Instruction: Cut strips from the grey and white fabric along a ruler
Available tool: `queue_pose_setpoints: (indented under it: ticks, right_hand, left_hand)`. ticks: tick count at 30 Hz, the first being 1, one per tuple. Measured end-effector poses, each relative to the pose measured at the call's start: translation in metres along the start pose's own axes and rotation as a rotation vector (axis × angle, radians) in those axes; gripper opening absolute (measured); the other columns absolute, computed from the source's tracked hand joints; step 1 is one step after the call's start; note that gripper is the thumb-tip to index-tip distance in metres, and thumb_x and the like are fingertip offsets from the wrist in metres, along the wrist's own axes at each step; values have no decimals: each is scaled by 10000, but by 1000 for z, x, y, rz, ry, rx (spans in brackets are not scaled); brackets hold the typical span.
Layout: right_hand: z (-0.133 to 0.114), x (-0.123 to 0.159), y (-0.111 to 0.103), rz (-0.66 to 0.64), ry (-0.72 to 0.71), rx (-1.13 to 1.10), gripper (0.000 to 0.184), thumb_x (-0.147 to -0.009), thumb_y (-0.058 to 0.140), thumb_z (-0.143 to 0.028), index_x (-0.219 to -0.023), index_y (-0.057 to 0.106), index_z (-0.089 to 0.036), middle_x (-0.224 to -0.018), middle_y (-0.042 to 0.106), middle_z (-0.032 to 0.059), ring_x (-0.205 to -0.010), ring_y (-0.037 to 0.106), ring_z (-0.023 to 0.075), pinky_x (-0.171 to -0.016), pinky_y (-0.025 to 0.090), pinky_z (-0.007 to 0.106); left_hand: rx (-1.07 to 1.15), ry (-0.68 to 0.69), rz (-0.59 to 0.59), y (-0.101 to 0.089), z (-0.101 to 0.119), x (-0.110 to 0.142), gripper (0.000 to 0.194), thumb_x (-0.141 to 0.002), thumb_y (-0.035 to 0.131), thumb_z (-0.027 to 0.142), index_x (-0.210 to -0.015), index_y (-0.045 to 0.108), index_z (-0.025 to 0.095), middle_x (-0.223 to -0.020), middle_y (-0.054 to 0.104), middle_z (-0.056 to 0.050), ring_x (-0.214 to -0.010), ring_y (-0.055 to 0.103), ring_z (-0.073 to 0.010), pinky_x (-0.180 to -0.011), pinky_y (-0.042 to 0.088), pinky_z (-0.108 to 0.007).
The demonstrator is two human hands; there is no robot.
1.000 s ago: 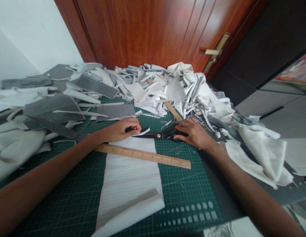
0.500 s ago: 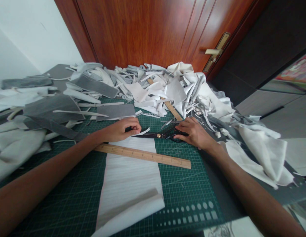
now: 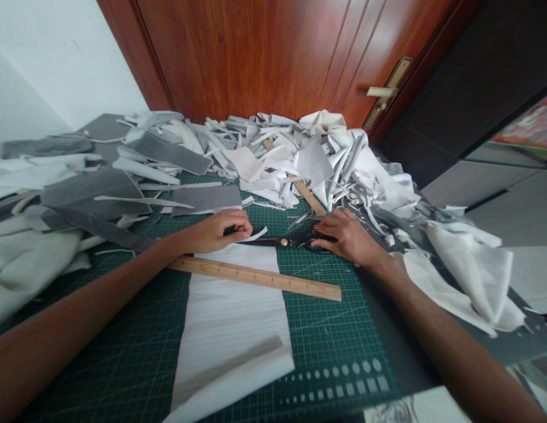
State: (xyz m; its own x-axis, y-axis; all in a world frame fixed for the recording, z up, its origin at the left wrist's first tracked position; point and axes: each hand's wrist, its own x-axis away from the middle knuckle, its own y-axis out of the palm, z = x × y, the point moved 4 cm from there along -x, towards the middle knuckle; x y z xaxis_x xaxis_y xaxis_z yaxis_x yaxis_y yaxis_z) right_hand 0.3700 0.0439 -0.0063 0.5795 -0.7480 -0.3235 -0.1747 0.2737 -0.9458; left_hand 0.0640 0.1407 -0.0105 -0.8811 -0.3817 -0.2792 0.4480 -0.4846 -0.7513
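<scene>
A pair of black-handled scissors [image 3: 284, 242] lies across the far edge of a white fabric piece [image 3: 238, 317]. My right hand [image 3: 344, 235] is closed round the scissors' handles. The blades point left, partly hidden by my left hand [image 3: 227, 229]. Those left fingers pinch a narrow white fabric strip [image 3: 257, 235], whose free end curls up to the right above the blades. Across the fabric, just nearer than the scissors, rests a wooden ruler [image 3: 308, 286], its left end under my left wrist. The fabric's near end is folded over in a roll.
A green cutting mat [image 3: 335, 329] covers the table. White and grey fabric scraps [image 3: 315, 161] are heaped at the back against a wooden door [image 3: 255, 59], with more on both sides. A second wooden ruler [image 3: 311, 198] sticks out of the heap. Dark cabinets stand at right.
</scene>
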Motion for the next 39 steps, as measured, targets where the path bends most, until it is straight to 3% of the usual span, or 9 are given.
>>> queue_pose_setpoints:
  ticks: [7, 13, 26, 39]
  right_hand:
    - [1, 0, -2, 13, 23, -63, 441, -1051, 583, -585, -1077, 776, -190, -1007, 776, 102, -945, 616, 277, -871, 432, 433]
    - [-2, -2, -5, -61, 120, -67, 313, -982, 689, -512, -1002, 684, -199, -979, 741, 91, -959, 604, 298, -915, 426, 469]
    - [-4, -3, -2, -136, 165, -159, 317, -923, 712, -471, -1070, 624, -204, -1100, 702, 115, -1063, 635, 328, -980, 415, 513]
    - [-25, -42, 5, -219, 97, -248, 307, -932, 690, -469, -1083, 642, -206, -1088, 713, 105, -1081, 623, 319, -992, 416, 505]
  left_hand:
    - [-1, -6, -3, 0, -1, 0, 420, -1114, 522, 501, -930, 712, 175, -932, 698, -61, -870, 639, -186, -835, 457, -288]
    - [18, -50, 26, -1, -4, 2, 431, -1107, 517, 530, -933, 684, 173, -905, 686, -45, -824, 623, -176, -789, 461, -280]
    - [62, 41, 15, -8, -2, -2, 437, -1098, 565, 525, -891, 718, 172, -957, 673, -64, -888, 638, -170, -837, 468, -270]
    - [111, 9, -75, -7, -3, -1, 442, -1072, 600, 551, -916, 755, 167, -958, 678, -70, -894, 641, -180, -846, 470, -290]
